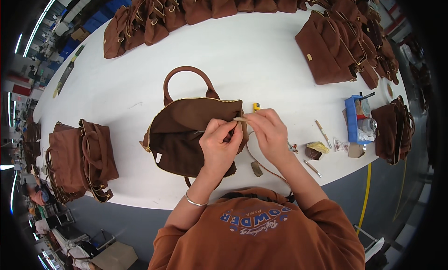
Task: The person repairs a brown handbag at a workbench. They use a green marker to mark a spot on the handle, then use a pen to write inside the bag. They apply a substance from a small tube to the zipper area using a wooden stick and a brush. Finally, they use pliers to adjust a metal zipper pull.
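Note:
A brown handbag [182, 151] lies on the white table in front of me, its zipped mouth spread wide and dark lining showing. One looped handle [186, 70] stands out on the far side. At the bag's right end my left hand [220, 141] is closed in a pinch on its edge; the fingertips are partly hidden. Close beside it, my right hand [269, 132] pinches a small pale strip [241, 119] between thumb and fingers. The strip lies across the bag's corner, near the zip end. What it is made of is too small to tell.
Brown bags [86, 158] are stacked at left, with more along the far edge [198, 6] and right [326, 50]. A blue bin [357, 120] with jars, a yellow tape measure [256, 107], a pen-like stick [323, 132], a cord [266, 167] and a small block [256, 169] lie at right.

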